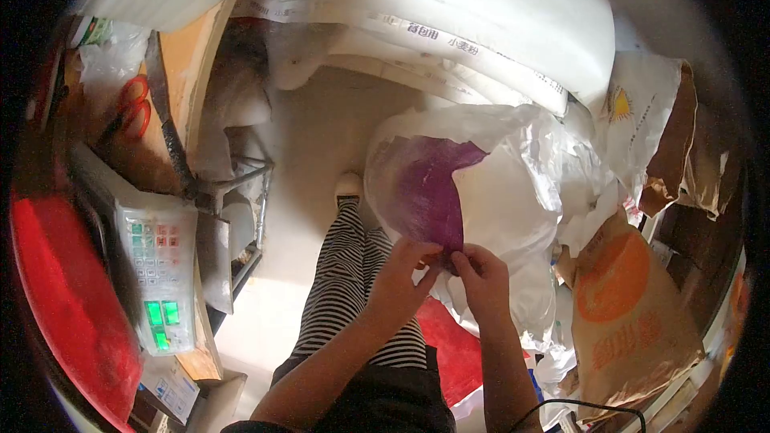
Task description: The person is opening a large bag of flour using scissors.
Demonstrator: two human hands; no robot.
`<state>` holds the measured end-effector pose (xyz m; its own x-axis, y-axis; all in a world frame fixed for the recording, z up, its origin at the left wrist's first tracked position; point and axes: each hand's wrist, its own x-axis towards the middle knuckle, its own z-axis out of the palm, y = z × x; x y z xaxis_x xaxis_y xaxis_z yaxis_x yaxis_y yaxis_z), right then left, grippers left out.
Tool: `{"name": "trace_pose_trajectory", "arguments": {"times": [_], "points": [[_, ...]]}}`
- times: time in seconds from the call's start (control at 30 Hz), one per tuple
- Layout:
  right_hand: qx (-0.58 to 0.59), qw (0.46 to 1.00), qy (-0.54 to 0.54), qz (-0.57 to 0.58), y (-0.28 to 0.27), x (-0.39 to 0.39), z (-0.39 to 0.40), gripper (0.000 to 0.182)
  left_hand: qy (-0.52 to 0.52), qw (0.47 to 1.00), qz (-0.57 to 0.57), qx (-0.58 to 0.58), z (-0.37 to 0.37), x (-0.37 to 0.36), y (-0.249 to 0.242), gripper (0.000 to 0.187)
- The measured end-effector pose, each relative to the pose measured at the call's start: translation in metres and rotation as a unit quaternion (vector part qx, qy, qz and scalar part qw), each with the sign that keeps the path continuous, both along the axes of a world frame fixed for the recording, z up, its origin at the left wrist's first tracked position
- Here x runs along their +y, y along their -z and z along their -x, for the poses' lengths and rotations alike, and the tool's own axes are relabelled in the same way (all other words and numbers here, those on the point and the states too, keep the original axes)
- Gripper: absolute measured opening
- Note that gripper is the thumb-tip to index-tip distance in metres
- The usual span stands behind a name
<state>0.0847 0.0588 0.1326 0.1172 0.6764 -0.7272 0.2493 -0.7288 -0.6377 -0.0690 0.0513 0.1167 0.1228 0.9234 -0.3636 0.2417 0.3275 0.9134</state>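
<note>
In the head view, a thin purple sheet [429,192], which looks like a plastic bag, hangs over a large white plastic bag [513,184]. My left hand [407,273] pinches its near edge between thumb and fingers. Close beside it, my right hand [480,271] pinches the same edge, the two sets of fingertips almost touching. Whether the sheet has an opening there is hidden by my fingers. Below my right wrist lies a red piece of material [449,345], partly covered by my arms.
White printed flour sacks [465,8] are stacked ahead. A brown paper sack [634,313] leans at right. On the left stand a scale with lit green displays [156,273], red-handled scissors [138,108] and a red bundle [72,313]. A black cable [593,403] crosses bottom right.
</note>
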Motion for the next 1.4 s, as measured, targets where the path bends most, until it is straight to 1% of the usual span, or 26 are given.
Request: {"name": "trace_pose_trajectory", "arguments": {"times": [0.07, 0.1, 0.17, 0.27, 0.37, 0.47, 0.57, 0.67, 0.8, 0.87, 0.97, 1.07, 1.1, 1.17, 1.2, 1.23, 1.3, 1.33, 1.37, 1.4], "points": [[0.067, 0.994, 0.089, 0.012, 0.005, -0.003, 0.001, 0.022, 0.007, 1.0, -0.018, 0.021, 0.0, -0.001, 0.002, 0.024], [0.101, 0.986, 0.133, 0.019, 0.008, -0.004, 0.001, 0.022, 0.024, 0.997, -0.052, 0.043, 0.0, -0.002, 0.004, 0.024], [0.112, 0.984, 0.14, 0.019, 0.014, -0.007, -0.004, 0.022, 0.059, 0.987, -0.121, 0.084, 0.002, -0.003, 0.011, 0.024], [0.133, 0.979, 0.154, 0.028, 0.016, -0.009, -0.007, 0.021, 0.097, 0.987, -0.102, 0.079, 0.004, -0.007, 0.019, 0.021], [0.142, 0.976, 0.161, 0.032, 0.02, -0.01, -0.007, 0.021, 0.035, 0.991, -0.095, 0.082, 0.007, -0.007, 0.018, 0.017], [0.145, 0.976, 0.162, 0.028, 0.019, -0.01, -0.005, 0.02, -0.03, 0.996, -0.03, 0.081, 0.017, -0.002, 0.008, 0.015], [0.16, 0.975, 0.152, 0.039, 0.015, -0.007, -0.002, 0.019, 0.03, 0.982, -0.113, 0.147, 0.015, -0.002, 0.006, 0.017], [0.158, 0.977, 0.142, 0.031, 0.014, -0.009, -0.001, 0.018, 0.107, 0.964, -0.179, 0.168, 0.012, 0.006, 0.0, 0.022], [0.17, 0.973, 0.149, 0.034, 0.011, -0.009, -0.004, 0.017, 0.116, 0.963, -0.175, 0.168, 0.008, 0.007, 0.002, 0.019], [0.153, 0.977, 0.146, 0.025, 0.008, -0.007, -0.002, 0.017, 0.11, 0.964, -0.182, 0.16, 0.005, 0.007, 0.004, 0.019], [0.151, 0.978, 0.146, 0.01, 0.013, -0.009, -0.004, 0.017, 0.062, 0.982, -0.124, 0.128, 0.011, 0.005, 0.001, 0.017], [0.142, 0.981, 0.128, 0.018, 0.016, -0.009, -0.006, 0.018, 0.028, 0.983, -0.085, 0.16, 0.029, -0.001, 0.016, 0.013], [0.137, 0.983, 0.119, 0.024, 0.016, -0.008, -0.006, 0.019, -0.054, 0.996, -0.009, 0.067, 0.032, 0.004, 0.02, 0.011], [0.14, 0.985, 0.089, 0.047, 0.008, -0.006, -0.006, 0.019, -0.052, 0.987, -0.008, 0.152, 0.037, 0.004, 0.015, 0.016], [0.141, 0.985, 0.074, 0.058, 0.005, -0.006, -0.005, 0.019, -0.05, 0.98, -0.008, 0.193, 0.035, 0.012, 0.003, 0.019], [0.167, 0.983, 0.074, 0.037, 0.004, -0.01, -0.001, 0.019, -0.05, 0.984, 0.101, 0.138, 0.034, 0.012, -0.011, 0.031], [0.215, 0.974, 0.077, -0.004, 0.002, -0.022, 0.011, 0.02, -0.004, 0.981, 0.183, 0.064, 0.028, 0.007, -0.03, 0.035], [0.18, 0.982, 0.034, -0.049, -0.001, -0.024, 0.015, 0.022, 0.02, 0.974, 0.225, 0.028, 0.025, 0.002, -0.035, 0.037], [0.144, 0.985, -0.01, -0.094, -0.006, -0.025, 0.019, 0.024, 0.016, 0.973, 0.232, 0.017, 0.021, -0.004, -0.035, 0.043], [0.107, 0.983, -0.053, -0.138, -0.008, -0.025, 0.022, 0.027, 0.005, 0.974, 0.223, 0.034, 0.019, -0.006, -0.028, 0.041]]}}
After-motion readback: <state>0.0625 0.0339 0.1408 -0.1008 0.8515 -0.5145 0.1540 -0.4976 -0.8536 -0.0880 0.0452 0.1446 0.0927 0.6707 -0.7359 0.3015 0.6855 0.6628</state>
